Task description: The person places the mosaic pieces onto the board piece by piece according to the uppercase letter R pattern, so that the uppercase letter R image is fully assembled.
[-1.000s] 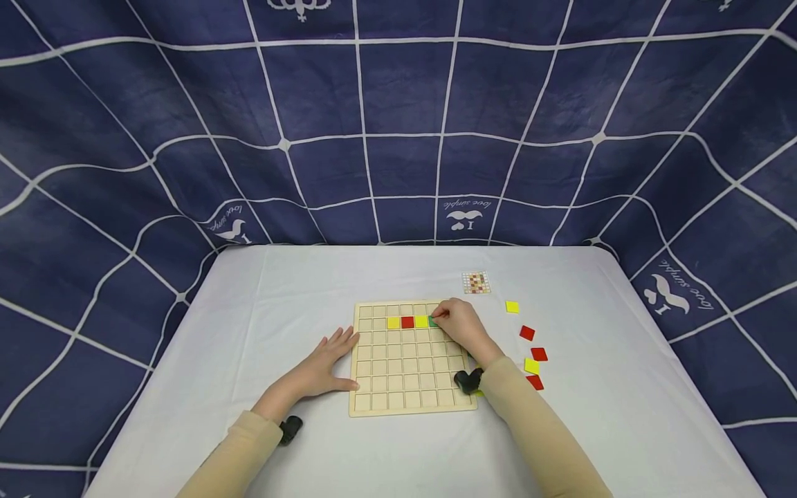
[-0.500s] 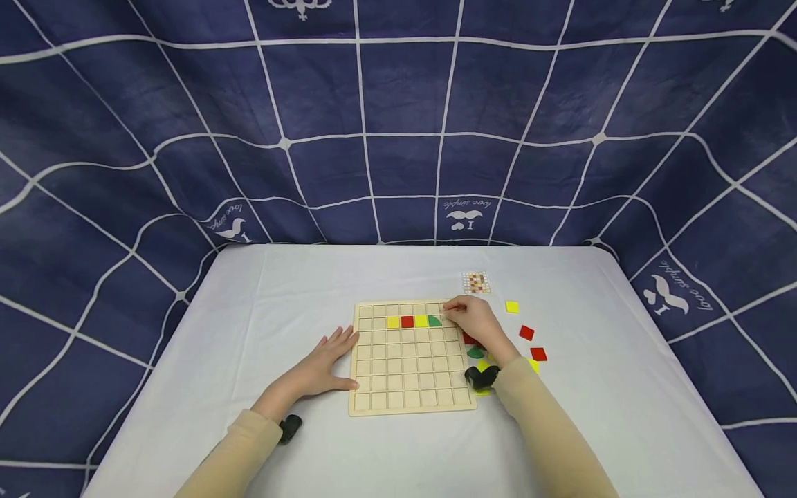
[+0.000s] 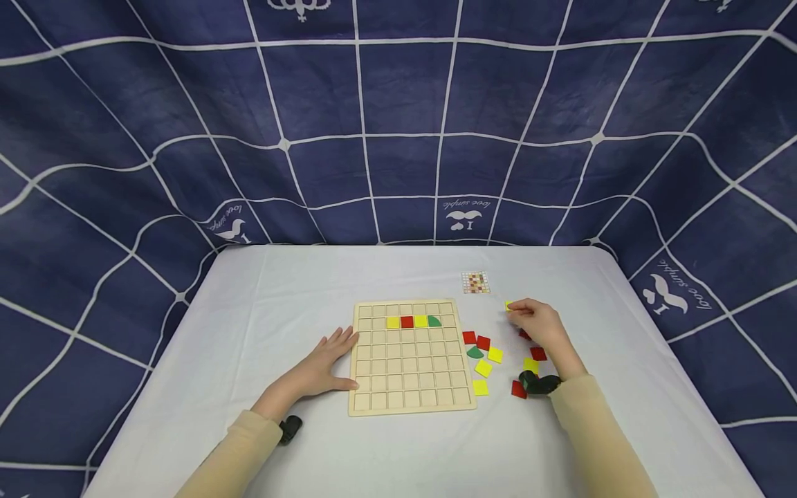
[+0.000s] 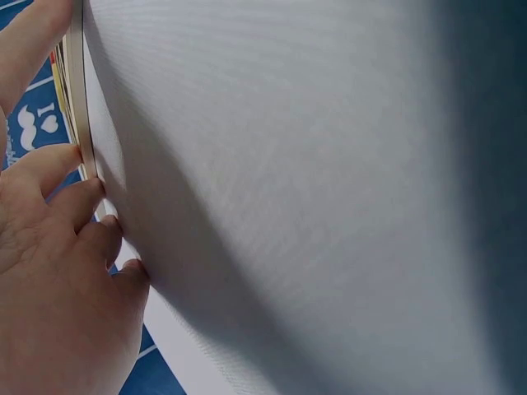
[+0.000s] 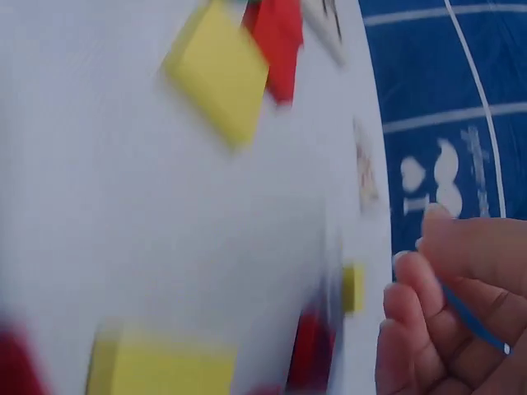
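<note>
A pale wooden grid board [image 3: 411, 373] lies on the white table. A short row on it holds a yellow square tile [image 3: 393, 322], a red one [image 3: 407, 321], another yellow one [image 3: 420, 321] and a green quarter-round tile [image 3: 434, 321]. With fingers spread, my left hand [image 3: 320, 366] rests along the board's left edge; the left wrist view shows its fingertips touching that edge. My right hand [image 3: 538, 324] is over the right side, close to a loose yellow tile [image 3: 508, 305] it partly covers. In the right wrist view its fingers are loosely bent and hold nothing.
Several loose red [image 3: 483, 342] and yellow tiles [image 3: 483, 368] lie right of the board, with a green quarter-round tile [image 3: 475, 352] among them. A small colour pattern card [image 3: 476, 282] lies behind the board. A dark blue gridded curtain [image 3: 405, 166] hangs beyond the table.
My right hand has let go of the green quarter-round tile, which stays on the board, and has moved right to the far yellow tile. My left hand has not moved.
</note>
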### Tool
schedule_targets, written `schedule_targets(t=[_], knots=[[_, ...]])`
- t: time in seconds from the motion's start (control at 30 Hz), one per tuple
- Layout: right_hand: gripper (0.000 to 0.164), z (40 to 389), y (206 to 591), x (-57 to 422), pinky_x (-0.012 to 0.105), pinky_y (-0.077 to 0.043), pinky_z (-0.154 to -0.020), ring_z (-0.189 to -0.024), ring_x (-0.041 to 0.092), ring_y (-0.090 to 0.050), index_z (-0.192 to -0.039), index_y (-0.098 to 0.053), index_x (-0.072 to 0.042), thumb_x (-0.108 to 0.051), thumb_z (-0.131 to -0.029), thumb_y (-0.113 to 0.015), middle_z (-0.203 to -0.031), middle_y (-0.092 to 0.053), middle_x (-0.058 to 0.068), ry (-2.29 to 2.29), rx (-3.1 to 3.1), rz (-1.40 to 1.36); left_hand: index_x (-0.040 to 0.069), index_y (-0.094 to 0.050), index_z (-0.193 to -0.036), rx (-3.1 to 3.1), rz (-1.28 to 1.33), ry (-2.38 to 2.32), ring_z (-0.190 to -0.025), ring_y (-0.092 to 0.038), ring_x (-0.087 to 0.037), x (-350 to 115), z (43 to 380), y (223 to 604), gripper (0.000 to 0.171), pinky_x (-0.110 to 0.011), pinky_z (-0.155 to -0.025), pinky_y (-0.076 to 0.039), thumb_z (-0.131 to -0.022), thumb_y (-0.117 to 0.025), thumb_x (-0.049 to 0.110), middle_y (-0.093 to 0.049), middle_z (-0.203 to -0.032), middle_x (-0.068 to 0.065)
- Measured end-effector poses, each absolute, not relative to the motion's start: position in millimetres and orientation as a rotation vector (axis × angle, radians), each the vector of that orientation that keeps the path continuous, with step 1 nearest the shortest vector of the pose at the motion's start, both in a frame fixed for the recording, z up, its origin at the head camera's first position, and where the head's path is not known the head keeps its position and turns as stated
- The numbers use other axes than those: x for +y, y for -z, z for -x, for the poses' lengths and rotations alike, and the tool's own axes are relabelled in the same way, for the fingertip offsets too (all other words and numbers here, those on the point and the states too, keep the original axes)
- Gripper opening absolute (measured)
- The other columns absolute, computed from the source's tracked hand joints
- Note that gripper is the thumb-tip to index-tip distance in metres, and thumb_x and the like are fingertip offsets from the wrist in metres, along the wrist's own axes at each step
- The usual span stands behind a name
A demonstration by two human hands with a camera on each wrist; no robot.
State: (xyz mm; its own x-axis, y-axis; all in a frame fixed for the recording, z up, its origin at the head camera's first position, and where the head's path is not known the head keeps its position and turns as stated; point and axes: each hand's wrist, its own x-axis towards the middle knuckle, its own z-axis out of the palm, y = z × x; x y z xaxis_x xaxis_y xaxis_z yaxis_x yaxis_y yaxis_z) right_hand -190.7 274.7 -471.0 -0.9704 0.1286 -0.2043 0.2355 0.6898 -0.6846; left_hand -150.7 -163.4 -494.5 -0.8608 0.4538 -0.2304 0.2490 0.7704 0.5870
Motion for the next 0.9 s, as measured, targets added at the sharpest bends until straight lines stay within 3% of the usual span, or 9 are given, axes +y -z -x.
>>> schedule_targets(t=[0.33, 0.9], knots=[[0.045, 172.9, 483.8, 304.0, 0.021, -0.047, -0.067, -0.084, 0.023, -0.054, -0.125, -0.06, 0.001, -0.025, -0.09, -0.072, -0.107, -0.062, 0.018, 1.008, 2.687, -0.376, 0.006, -0.029, -0.155, 2.618, -0.522, -0.774, -0.154, -0.007, -0.034, -162.3, 151.7, 498.0, 0.104, -0.055, -0.125, -0.006, -0.074, -0.083, 0.043, -0.017, -0.165, -0.013], [0.035, 165.7, 486.7, 295.9, 0.021, -0.046, -0.064, -0.081, 0.023, -0.053, -0.114, -0.061, 0.001, -0.019, -0.089, -0.073, -0.098, -0.06, 0.016, 0.961, 2.737, -0.433, 0.006, -0.028, -0.155, 2.617, -0.526, -0.774, -0.154, -0.006, -0.035, -163.1, 152.0, 499.0, 0.105, -0.055, -0.124, -0.005, -0.074, -0.083, 0.043, -0.016, -0.165, -0.013]])
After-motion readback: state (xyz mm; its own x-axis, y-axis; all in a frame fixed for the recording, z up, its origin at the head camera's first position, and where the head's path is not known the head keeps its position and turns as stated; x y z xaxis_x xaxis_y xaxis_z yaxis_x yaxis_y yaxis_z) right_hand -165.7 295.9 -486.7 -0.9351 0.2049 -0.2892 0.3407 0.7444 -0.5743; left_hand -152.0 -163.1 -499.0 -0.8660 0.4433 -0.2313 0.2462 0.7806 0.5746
